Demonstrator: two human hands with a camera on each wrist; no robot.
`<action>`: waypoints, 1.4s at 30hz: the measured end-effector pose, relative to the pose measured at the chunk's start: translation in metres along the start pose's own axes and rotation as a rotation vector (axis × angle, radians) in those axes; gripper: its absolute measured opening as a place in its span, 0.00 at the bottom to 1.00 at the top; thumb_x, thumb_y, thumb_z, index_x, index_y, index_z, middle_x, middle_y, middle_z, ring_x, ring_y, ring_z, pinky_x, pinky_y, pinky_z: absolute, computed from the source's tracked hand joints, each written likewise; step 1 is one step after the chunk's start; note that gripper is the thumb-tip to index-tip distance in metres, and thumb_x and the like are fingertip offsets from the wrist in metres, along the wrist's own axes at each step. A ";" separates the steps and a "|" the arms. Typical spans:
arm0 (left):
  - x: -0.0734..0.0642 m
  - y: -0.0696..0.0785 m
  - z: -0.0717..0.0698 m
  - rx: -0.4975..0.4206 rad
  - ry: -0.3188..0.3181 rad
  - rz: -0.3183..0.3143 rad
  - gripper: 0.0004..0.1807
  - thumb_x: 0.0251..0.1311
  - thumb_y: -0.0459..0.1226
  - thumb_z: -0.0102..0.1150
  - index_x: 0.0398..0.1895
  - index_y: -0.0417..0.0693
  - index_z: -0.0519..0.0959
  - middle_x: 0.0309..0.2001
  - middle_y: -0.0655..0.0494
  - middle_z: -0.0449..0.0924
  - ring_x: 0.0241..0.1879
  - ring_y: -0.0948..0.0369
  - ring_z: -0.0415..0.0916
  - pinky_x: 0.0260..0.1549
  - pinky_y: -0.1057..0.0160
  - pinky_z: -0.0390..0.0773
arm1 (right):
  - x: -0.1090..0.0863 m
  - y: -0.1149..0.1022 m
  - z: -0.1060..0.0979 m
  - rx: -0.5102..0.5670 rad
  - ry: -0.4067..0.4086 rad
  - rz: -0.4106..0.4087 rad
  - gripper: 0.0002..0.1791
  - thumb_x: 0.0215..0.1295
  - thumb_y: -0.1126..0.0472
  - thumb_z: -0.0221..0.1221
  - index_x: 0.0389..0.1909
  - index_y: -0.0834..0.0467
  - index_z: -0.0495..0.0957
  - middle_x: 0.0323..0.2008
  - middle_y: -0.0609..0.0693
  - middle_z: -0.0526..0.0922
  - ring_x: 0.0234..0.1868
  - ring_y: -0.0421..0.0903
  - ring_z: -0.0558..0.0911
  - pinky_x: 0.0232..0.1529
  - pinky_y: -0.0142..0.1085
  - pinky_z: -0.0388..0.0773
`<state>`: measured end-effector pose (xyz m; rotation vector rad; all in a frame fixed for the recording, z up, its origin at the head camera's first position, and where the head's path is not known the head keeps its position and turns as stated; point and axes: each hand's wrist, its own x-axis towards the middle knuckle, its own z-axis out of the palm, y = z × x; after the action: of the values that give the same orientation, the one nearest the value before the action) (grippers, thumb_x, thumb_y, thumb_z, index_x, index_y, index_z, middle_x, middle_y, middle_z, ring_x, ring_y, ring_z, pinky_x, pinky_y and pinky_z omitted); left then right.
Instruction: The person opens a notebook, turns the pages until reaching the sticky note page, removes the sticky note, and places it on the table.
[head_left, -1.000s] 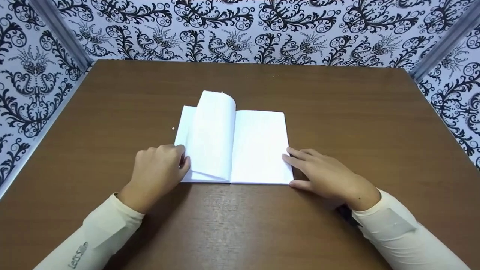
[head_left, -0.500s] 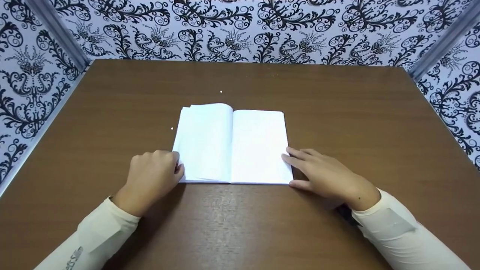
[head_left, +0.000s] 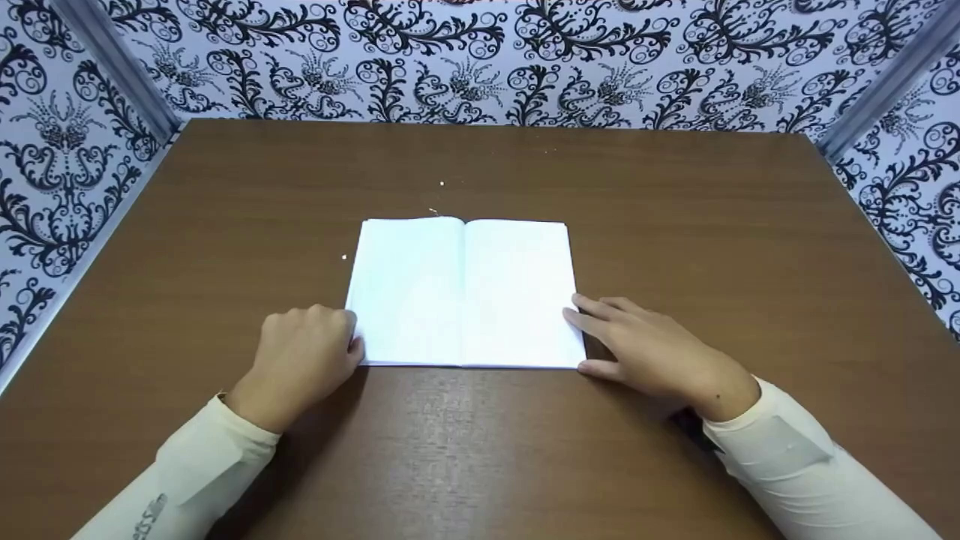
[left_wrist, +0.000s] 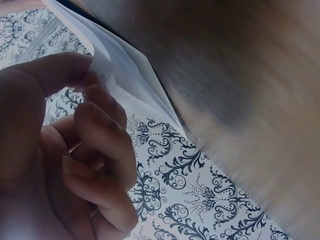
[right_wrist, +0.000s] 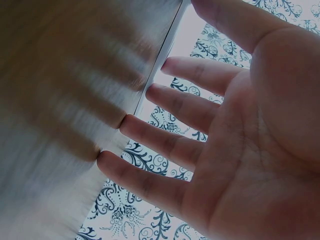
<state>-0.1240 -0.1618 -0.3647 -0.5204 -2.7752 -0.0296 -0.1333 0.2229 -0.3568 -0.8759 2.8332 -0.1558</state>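
An open notebook (head_left: 517, 292) with blank white pages lies flat on the table in the head view. My left hand (head_left: 304, 360) is at its lower left edge, fingers curled. In the left wrist view, the thumb and index finger of that left hand (left_wrist: 95, 135) pinch a curved page (left_wrist: 102, 62), while the other fingers curl below it. At the lower right edge is my right hand (head_left: 652, 349), its fingers spread and fairly straight. Fingertips of the right hand (right_wrist: 200, 135) touch the notebook's edge (right_wrist: 165, 52) and the table in the right wrist view.
The brown table (head_left: 480, 450) extends around the notebook. Tiny white bits (head_left: 344, 257) lie left of and behind it. Black-and-white patterned wallpaper (head_left: 465, 67) stands behind the table and at both sides.
A raised, curled page has come down to the left and now lies nearly flat on the left side. My left hand moved slightly left and toward me; the right stayed put.
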 end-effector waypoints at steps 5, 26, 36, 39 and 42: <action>-0.001 0.000 0.001 0.002 -0.024 0.017 0.21 0.47 0.32 0.62 0.06 0.47 0.63 0.08 0.58 0.57 0.15 0.61 0.49 0.08 0.58 0.54 | 0.000 0.001 -0.001 -0.003 0.001 -0.006 0.37 0.67 0.46 0.62 0.72 0.58 0.66 0.74 0.57 0.64 0.70 0.61 0.69 0.58 0.59 0.75; 0.003 -0.001 -0.007 0.069 -0.169 0.014 0.25 0.49 0.38 0.62 0.07 0.50 0.56 0.10 0.61 0.50 0.16 0.61 0.48 0.11 0.60 0.51 | 0.000 0.001 0.001 -0.011 0.015 -0.014 0.36 0.67 0.45 0.62 0.72 0.58 0.67 0.74 0.57 0.65 0.69 0.61 0.70 0.56 0.58 0.76; 0.016 0.013 0.000 0.084 -0.040 0.088 0.20 0.55 0.43 0.66 0.15 0.43 0.70 0.11 0.50 0.68 0.10 0.54 0.65 0.09 0.53 0.66 | 0.000 0.002 0.001 -0.012 0.008 -0.012 0.36 0.68 0.46 0.61 0.72 0.58 0.66 0.74 0.58 0.64 0.70 0.61 0.69 0.57 0.58 0.75; 0.021 0.019 0.002 0.087 -0.022 0.110 0.19 0.57 0.44 0.65 0.17 0.42 0.71 0.13 0.49 0.70 0.11 0.52 0.67 0.09 0.52 0.66 | 0.000 0.002 0.001 -0.013 0.006 -0.011 0.36 0.68 0.46 0.61 0.72 0.58 0.66 0.74 0.58 0.65 0.70 0.61 0.70 0.57 0.58 0.75; 0.027 0.026 0.003 0.084 -0.001 0.134 0.18 0.58 0.44 0.64 0.19 0.41 0.73 0.15 0.49 0.71 0.11 0.52 0.67 0.09 0.53 0.67 | 0.000 0.002 0.001 -0.009 0.002 -0.007 0.36 0.68 0.45 0.61 0.72 0.57 0.66 0.75 0.57 0.64 0.70 0.61 0.69 0.58 0.58 0.75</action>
<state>-0.1392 -0.1279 -0.3605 -0.6823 -2.7223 0.1169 -0.1337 0.2245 -0.3578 -0.8886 2.8347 -0.1442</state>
